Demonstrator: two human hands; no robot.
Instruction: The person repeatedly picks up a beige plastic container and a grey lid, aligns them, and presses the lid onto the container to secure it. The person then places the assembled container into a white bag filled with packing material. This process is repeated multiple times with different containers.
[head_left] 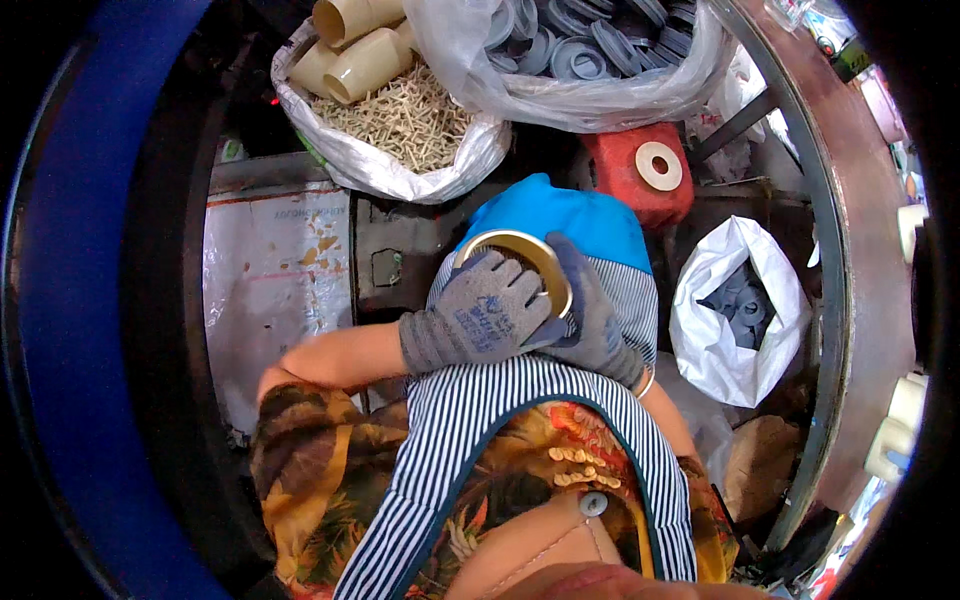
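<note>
In my lap is a beige, round, hollow plastic tube (518,242), its wide opening facing up. My left hand (482,312), in a grey knitted glove, lies across the near left rim with its fingers bent over into the opening. Gripping the tube from outside on the right is my right hand (590,320), gloved alike, fingers along the wall. What the left fingertips touch inside is hidden. Under both hands are a striped apron (540,385) and a blue cloth (590,222) over my knees.
A white sack (480,150) holds beige tubes (370,65) and many small pale sticks. Beside it, a clear bag (580,105) contains grey round parts. A red block (640,200) carries a pale ring (659,166). Right: a small white sack (700,350) with grey pieces and a curved table edge (835,250).
</note>
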